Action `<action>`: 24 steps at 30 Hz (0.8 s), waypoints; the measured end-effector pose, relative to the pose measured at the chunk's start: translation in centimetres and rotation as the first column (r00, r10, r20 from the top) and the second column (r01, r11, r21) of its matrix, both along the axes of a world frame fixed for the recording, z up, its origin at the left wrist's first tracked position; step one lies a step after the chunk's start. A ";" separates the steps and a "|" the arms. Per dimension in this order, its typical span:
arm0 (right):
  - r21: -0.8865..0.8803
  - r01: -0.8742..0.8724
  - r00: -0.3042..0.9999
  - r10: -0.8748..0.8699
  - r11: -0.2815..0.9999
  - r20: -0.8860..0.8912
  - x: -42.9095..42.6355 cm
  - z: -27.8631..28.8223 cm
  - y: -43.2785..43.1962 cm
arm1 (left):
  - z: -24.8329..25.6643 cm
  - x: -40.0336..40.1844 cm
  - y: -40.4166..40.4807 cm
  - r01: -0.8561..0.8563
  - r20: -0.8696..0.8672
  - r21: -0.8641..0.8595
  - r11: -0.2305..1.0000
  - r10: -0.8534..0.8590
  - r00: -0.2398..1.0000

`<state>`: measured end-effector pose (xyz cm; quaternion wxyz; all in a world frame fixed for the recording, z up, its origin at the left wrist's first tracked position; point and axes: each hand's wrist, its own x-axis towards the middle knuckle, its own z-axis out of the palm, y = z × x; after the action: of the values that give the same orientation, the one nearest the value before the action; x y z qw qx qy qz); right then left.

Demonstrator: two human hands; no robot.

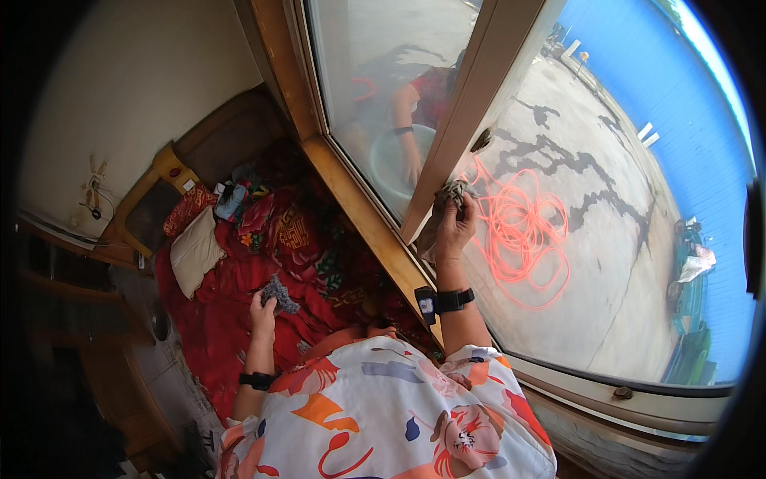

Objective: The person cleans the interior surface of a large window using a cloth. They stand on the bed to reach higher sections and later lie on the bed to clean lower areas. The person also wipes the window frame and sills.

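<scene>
In the head view my right hand point(456, 230) grips a crumpled grey-brown cloth point(456, 193) against the lower part of the window frame point(458, 126). My left hand point(263, 314) is over the bed and holds a fuzzy dark grey scrubbing pad or cloth point(280, 294). A strap is on each wrist; the right one carries a small device. More brownish cloth or a similar item lies below my right hand, partly hidden by it. Window glass point(371, 78) stands to the left of the frame's upright.
Behind the glass a person in red reaches into a pale basin point(392, 164). Coiled orange hose point(520, 227) lies on the concrete outside. A wooden sill point(359, 221) borders the bed with its red bedding point(221, 323) and cream pillow point(194, 251). A green vehicle point(688, 299) stands by a blue wall point(670, 108).
</scene>
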<state>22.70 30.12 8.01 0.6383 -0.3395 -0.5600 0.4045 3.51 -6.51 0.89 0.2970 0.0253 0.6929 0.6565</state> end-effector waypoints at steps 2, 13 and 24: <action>0.297 0.199 0.980 -0.199 0.934 -0.031 0.0 6.0 -0.1 | -0.3 -0.2 0.0 -0.034 0.008 0.012 0.999 0.034 0.999; 0.727 0.241 0.745 -0.602 0.643 0.286 -4.0 9.5 0.5 | -0.5 -0.6 -2.5 -0.114 0.060 0.095 0.989 0.108 0.992; 0.516 0.129 0.965 -0.227 0.847 0.131 0.4 7.8 0.0 | 0.5 -1.0 -2.8 -0.103 0.039 0.024 0.994 0.102 0.994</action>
<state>23.12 30.13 15.86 0.6841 -0.2483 -0.6694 0.1495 2.52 -9.30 1.35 0.2756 -0.0191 0.6791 0.6801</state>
